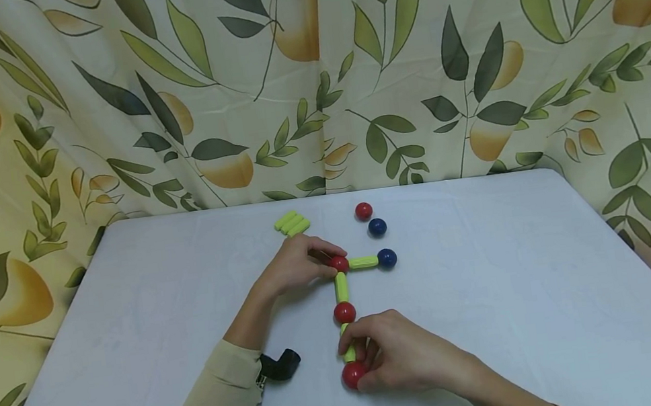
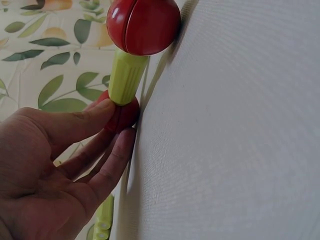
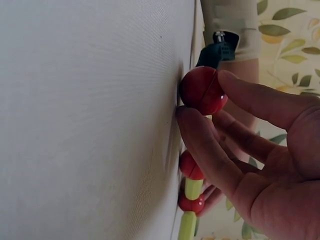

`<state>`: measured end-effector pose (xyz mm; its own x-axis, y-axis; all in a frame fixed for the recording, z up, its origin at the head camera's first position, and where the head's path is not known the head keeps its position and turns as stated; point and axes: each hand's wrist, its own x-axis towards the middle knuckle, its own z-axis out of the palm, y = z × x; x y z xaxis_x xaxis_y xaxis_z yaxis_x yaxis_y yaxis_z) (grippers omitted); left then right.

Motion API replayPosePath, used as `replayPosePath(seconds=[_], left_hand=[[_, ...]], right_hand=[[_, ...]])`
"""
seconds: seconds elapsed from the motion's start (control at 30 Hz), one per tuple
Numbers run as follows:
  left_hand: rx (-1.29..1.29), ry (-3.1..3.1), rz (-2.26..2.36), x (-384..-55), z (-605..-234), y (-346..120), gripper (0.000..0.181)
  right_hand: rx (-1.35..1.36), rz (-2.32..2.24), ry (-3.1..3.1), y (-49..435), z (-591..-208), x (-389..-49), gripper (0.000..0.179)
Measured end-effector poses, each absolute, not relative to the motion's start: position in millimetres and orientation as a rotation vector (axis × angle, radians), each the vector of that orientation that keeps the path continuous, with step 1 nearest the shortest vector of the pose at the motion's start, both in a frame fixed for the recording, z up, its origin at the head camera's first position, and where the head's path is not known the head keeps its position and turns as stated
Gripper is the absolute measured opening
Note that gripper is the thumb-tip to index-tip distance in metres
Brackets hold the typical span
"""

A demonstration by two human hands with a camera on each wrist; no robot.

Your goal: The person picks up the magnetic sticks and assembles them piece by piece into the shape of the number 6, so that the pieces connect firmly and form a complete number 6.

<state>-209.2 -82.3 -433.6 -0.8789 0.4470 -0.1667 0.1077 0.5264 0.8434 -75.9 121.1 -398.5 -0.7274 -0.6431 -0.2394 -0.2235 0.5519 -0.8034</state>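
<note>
On the white table lies a chain of red balls joined by yellow-green rods. My left hand pinches the far red ball between thumb and fingers. From that ball one rod runs right to a blue ball, and another rod runs toward me to the middle red ball. My right hand holds the nearest red ball between thumb and fingers. Its fingers partly cover the near rod, which lies between the nearest and middle balls.
Several loose yellow-green rods lie together near the table's back edge. To their right sit a loose red ball and a loose blue ball. A black wrist device juts from the left sleeve. A patterned curtain hangs behind the table.
</note>
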Motion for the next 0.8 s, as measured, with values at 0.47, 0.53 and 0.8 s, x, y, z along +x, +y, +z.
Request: replayPosePath(seconds=[0.47, 0.53, 0.8], left_hand=[[0.464, 2.403, 1.291, -208.6, -432.4, -83.1, 0.03], [0.46, 2.402, 1.291, -208.3, -431.8, -83.1, 0.03], [0.471, 2.415, 1.272, -209.0, -432.1, -82.9, 0.031]], right_hand=[[-0.69, -1.043, 2.304, 120.6, -397.7, -74.5, 0.03], [-0.686, -1.037, 2.304, 120.7, -397.5, -74.5, 0.03], [-0.7, -1.021, 2.301, 121.1, -397.3, -74.4, 0.031]])
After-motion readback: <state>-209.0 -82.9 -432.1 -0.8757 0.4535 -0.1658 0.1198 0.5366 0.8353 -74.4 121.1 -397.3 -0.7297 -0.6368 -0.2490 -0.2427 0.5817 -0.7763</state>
